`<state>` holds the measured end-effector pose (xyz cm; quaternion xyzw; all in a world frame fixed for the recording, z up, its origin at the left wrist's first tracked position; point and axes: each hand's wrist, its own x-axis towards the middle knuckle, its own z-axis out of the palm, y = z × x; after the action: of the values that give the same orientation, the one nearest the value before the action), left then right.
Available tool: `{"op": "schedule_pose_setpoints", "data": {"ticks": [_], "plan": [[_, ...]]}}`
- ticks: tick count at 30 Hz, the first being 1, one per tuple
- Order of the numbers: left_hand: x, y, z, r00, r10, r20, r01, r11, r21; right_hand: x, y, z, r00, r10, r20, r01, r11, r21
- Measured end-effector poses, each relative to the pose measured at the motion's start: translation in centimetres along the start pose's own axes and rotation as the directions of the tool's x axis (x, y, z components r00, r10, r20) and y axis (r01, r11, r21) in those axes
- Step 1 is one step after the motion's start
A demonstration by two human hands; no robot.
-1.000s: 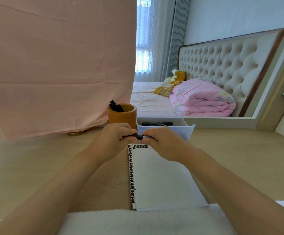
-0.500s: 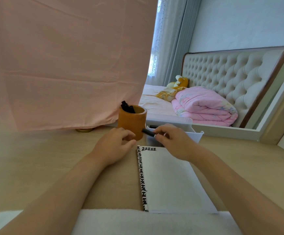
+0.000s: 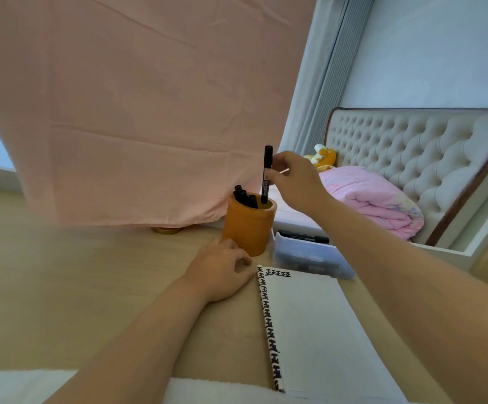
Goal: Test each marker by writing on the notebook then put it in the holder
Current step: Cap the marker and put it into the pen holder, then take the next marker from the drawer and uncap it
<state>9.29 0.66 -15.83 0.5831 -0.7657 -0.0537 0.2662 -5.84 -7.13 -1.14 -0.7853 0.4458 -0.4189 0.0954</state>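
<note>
Raised since earlier: marker (image 3: 267, 173), pinched upright by right hand (image 3: 295, 182), tip in holder (image 3: 248, 225), frame centre | left hand (image 3: 222, 269) relaxed, empty, beside notebook (image 3: 304, 330) | placement judged nearly done.

Holder (image 3: 248, 228) behind the notebook (image 3: 307, 322), bin (image 3: 304, 258) just right of the holder, marker (image 3: 266, 173) upright in its mouth.

The scene is being viewed through a single wide-angle camera worn on the person's head. It is being aimed forward and slightly down across the wooden desk (image 3: 91, 272). The notebook (image 3: 310, 330) is being taken in close at the lower edge, and the left hand (image 3: 219, 272) and right hand (image 3: 295, 182) are being seen from behind. The orange holder (image 3: 248, 228) and black marker (image 3: 267, 170) are being framed near the centre. The pink cloth (image 3: 149, 112) and tufted headboard (image 3: 412, 150) are being bowed by the lens.
</note>
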Motion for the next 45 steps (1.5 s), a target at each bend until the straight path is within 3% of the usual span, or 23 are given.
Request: {"op": "schedule_pose_setpoints", "data": {"ticks": [3,8,13,18,23,30,34,40,45], "plan": [[0.0,0.0,-0.1,1.0,-0.004,-0.009,0.004,1.0,-0.006,0.8,0.7,1.4,0.998,0.001,0.06,0.002,0.999,-0.052],[0.0,0.0,-0.1,1.0,-0.018,-0.017,0.017,1.0,-0.014,1.2,1.8,2.7,0.934,0.138,0.331,-0.024,0.945,-0.327],[0.0,0.1,-0.3,1.0,-0.02,-0.01,0.02,1.0,-0.02,0.7,2.0,1.7,0.924,0.145,0.354,-0.025,0.946,-0.323],[0.0,0.2,-0.3,1.0,-0.026,-0.006,0.026,1.0,-0.012,-0.4,5.1,-0.3,0.958,0.178,0.227,-0.1,0.943,-0.317],[0.0,0.4,-0.3,1.0,-0.028,-0.011,0.028,1.0,0.002,-1.6,8.4,-1.2,0.801,0.452,0.392,-0.129,0.771,-0.624],[0.2,0.5,-0.1,0.999,-0.03,-0.013,0.03,0.999,0.029,-1.3,8.8,-0.4,0.747,0.512,0.424,-0.126,0.736,-0.666],[0.3,0.6,0.0,0.999,-0.028,-0.021,0.029,0.999,0.034,-1.2,8.8,-0.1,0.755,0.521,0.399,-0.088,0.682,-0.726],[0.4,0.4,0.2,0.999,-0.024,-0.028,0.025,0.999,0.034,-1.4,8.4,-0.8,0.778,0.423,0.465,-0.011,0.749,-0.662],[0.6,0.4,0.2,0.999,-0.019,-0.046,0.02,0.999,0.026,-2.9,6.6,-2.8,0.897,0.257,0.359,0.004,0.809,-0.588]]}}
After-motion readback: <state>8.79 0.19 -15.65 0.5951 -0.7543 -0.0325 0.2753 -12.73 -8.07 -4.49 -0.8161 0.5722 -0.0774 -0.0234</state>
